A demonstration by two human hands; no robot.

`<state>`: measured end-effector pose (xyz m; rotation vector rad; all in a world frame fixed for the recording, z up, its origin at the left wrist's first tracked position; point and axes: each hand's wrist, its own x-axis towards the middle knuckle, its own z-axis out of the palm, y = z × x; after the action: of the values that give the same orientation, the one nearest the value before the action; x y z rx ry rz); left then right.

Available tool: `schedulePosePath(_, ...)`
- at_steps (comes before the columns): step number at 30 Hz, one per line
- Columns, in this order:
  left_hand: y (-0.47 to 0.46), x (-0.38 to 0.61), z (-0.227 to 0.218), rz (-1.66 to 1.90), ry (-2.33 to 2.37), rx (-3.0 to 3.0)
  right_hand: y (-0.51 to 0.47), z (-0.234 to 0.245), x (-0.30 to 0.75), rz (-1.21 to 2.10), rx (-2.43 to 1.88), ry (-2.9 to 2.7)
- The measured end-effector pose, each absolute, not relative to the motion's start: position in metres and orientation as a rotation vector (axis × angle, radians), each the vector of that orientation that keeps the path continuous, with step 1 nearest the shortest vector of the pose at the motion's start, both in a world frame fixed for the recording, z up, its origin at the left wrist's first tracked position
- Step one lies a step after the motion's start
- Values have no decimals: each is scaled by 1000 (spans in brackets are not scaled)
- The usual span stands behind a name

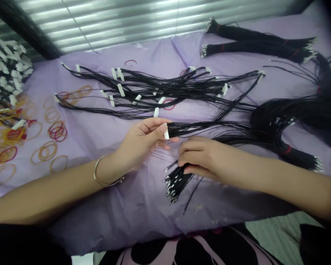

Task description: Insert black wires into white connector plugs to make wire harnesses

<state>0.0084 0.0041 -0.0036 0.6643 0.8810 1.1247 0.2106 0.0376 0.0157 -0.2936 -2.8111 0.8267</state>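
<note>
Left hand [143,141]: grip narrow, closed on a black wire harness [198,127] at its white connector [166,134]. Right hand [201,158]: curled narrow above crimped wire ends [175,184]; hold on them cannot be confirmed.

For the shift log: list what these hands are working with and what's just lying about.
In use: left hand gripping white-tagged black wire bundle; right hand over crimp-ended black wires.
Lying about: rubber bands; red-tied wire bundles; purple sheet.
</note>
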Motion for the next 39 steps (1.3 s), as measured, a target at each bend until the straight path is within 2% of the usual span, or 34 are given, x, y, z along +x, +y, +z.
schedulePosePath(3, 5, 7, -2, 1121, 881, 658, 41, 14, 210, 1133, -339, -2742)
schedulePosePath(6, 4, 7, -1, 1100, 890, 655, 42, 23, 208, 1249, -427, -2657)
schedulePosePath(13, 3, 5, 0, 1059, 903, 700, 42, 40, 209, 902, -762, -2370)
schedulePosePath(20, 2, 3, -2, 1031, 923, 712, 53, 32, 210, 1046, -1000, -2129)
schedulePosePath(31, 1, 4, 0, 1039, 967, 762, 54, 30, 209, 1057, -988, -2176)
schedulePosePath(35, 2, 4, 0, 1029, 936, 780, 54, 30, 210, 906, -915, -2209)
schedulePosePath(39, 3, 2, 2, 998, 911, 784, 54, 29, 210, 576, -762, -2306)
